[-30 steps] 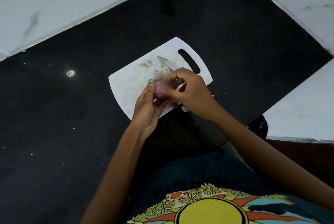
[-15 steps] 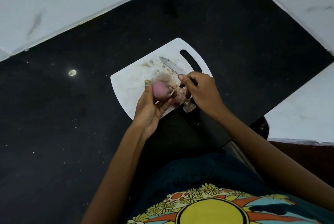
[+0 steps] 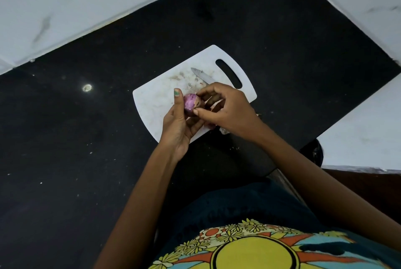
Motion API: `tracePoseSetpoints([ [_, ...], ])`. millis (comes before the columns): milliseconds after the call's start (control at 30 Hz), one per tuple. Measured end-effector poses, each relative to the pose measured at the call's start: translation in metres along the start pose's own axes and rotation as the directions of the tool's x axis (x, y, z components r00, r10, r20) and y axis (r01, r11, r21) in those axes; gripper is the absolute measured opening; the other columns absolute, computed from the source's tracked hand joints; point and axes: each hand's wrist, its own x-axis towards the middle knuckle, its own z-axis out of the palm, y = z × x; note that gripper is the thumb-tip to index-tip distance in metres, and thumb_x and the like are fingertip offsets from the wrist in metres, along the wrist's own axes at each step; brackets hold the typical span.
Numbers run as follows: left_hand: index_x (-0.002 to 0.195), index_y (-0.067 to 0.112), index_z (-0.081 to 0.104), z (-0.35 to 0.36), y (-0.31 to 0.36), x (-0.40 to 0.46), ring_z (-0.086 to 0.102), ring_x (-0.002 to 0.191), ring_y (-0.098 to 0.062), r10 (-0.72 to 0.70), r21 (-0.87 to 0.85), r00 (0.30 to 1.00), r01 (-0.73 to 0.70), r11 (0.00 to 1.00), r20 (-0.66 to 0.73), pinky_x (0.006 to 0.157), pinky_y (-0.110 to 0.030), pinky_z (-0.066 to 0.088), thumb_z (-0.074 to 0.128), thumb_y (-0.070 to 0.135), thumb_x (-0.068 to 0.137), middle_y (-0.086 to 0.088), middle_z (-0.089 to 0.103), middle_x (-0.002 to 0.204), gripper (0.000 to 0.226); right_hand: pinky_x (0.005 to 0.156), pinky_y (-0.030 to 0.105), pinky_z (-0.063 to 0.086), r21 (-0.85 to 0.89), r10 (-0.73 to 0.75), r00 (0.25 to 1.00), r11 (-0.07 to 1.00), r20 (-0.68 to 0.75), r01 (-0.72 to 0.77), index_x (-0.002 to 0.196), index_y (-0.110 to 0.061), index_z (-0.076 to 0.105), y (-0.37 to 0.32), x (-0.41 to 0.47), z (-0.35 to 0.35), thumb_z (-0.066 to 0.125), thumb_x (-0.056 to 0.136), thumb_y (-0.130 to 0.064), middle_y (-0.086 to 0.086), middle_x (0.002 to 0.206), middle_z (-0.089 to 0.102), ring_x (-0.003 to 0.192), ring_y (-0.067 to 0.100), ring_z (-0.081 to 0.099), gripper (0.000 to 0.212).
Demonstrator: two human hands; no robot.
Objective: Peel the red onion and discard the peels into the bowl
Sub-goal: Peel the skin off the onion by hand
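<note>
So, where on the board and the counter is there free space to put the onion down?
The far-left part of the board is bare, between its left edge and the left hand. The black counter left of the board is wide open, with only crumbs. It is crowded near the knife and under the right hand, where the onion and peels are.

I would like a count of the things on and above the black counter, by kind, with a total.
Red onion: 1
Cutting board: 1
Knife: 1
Hands: 2, left hand and right hand
Loose peel pieces by the board edge: partly hidden, not counted
Total: 5
</note>
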Motion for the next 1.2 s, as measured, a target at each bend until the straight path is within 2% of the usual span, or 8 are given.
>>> tracePoseSetpoints([
  [167,0.118,0.000,0.061,-0.002,-0.001,0.001,0.070,0.082,-0.015,-0.004,0.014,1.000,0.004,1.000,-0.030,0.063,-0.022,0.056,0.047,0.056,0.088,-0.014,0.069,0.103,0.065,0.072,0.024,0.057,0.051,0.038,0.999,0.998,-0.009,-0.037,0.097,-0.011,0.068,0.000,0.002,0.003,0.076,0.073,-0.011,-0.001,0.085,0.071,0.076,0.010,0.068,0.024],
  [333,0.105,0.005,0.062,-0.005,0.000,0.003,0.068,0.061,-0.010,-0.066,-0.040,0.998,0.066,0.997,-0.003,0.056,-0.022,0.056,0.041,0.059,0.091,-0.006,0.070,0.070,0.060,0.083,0.031,0.057,0.179,0.082,0.997,0.981,-0.007,-0.079,0.095,-0.006,0.070,0.007,0.005,0.000,0.070,0.076,0.004,0.009,0.091,0.073,0.087,0.018,0.070,0.021],
  [500,0.121,0.005,0.058,-0.007,0.000,0.003,0.071,0.070,-0.015,-0.135,-0.051,0.990,0.137,0.989,0.038,0.058,-0.027,0.057,0.035,0.062,0.092,-0.009,0.074,0.081,0.068,0.074,0.026,0.057,0.242,0.121,0.990,0.965,-0.077,-0.099,0.090,-0.007,0.070,0.011,0.007,-0.006,0.072,0.075,0.006,0.004,0.084,0.071,0.078,0.011,0.067,0.020],
  [600,0.123,0.008,0.056,-0.007,-0.001,0.003,0.072,0.071,-0.015,-0.162,-0.059,0.986,0.165,0.985,0.046,0.056,-0.027,0.057,0.033,0.062,0.093,-0.009,0.074,0.085,0.066,0.075,0.029,0.058,0.208,0.157,0.969,0.971,-0.192,-0.116,0.086,-0.010,0.069,0.016,0.008,-0.005,0.070,0.077,0.004,0.003,0.082,0.070,0.077,0.013,0.068,0.017],
  [800,0.112,0.011,0.061,-0.010,-0.003,0.002,0.071,0.070,-0.012,-0.153,-0.047,0.987,0.155,0.987,0.044,0.056,-0.022,0.056,0.030,0.062,0.094,0.001,0.075,0.087,0.062,0.071,0.010,0.051,-0.036,0.096,0.931,0.993,-0.352,-0.116,0.088,-0.007,0.071,0.035,0.007,-0.002,0.063,0.082,0.003,0.006,0.088,0.070,0.077,0.007,0.066,0.014],
  [900,0.091,0.013,0.062,-0.009,-0.003,0.003,0.064,0.054,-0.007,-0.126,-0.035,0.992,0.126,0.991,-0.002,0.052,-0.018,0.053,0.032,0.060,0.094,0.005,0.072,0.071,0.057,0.081,0.022,0.051,-0.217,0.059,0.961,0.969,-0.269,-0.120,0.093,-0.007,0.072,0.044,0.006,0.000,0.059,0.086,-0.001,0.005,0.095,0.069,0.087,0.014,0.064,0.016],
  [1067,0.090,0.016,0.063,-0.008,-0.004,0.003,0.053,0.047,-0.007,-0.104,0.017,0.994,0.104,0.994,-0.038,0.045,-0.019,0.045,0.028,0.063,0.094,0.006,0.066,0.061,0.058,0.082,0.033,0.048,-0.403,0.006,0.980,0.911,-0.199,-0.088,0.098,-0.010,0.070,0.045,0.005,0.002,0.050,0.093,-0.012,0.001,0.097,0.071,0.093,0.021,0.059,0.021],
  [1200,0.086,0.014,0.064,-0.008,-0.004,0.002,0.050,0.046,-0.008,-0.071,0.059,0.996,0.074,0.996,-0.052,0.046,-0.020,0.043,0.025,0.067,0.092,0.005,0.065,0.059,0.065,0.068,0.011,0.043,-0.135,0.063,0.993,0.988,-0.102,-0.077,0.098,-0.011,0.068,0.015,0.005,-0.007,0.055,0.093,-0.017,-0.009,0.088,0.065,0.076,0.000,0.056,0.015],
])
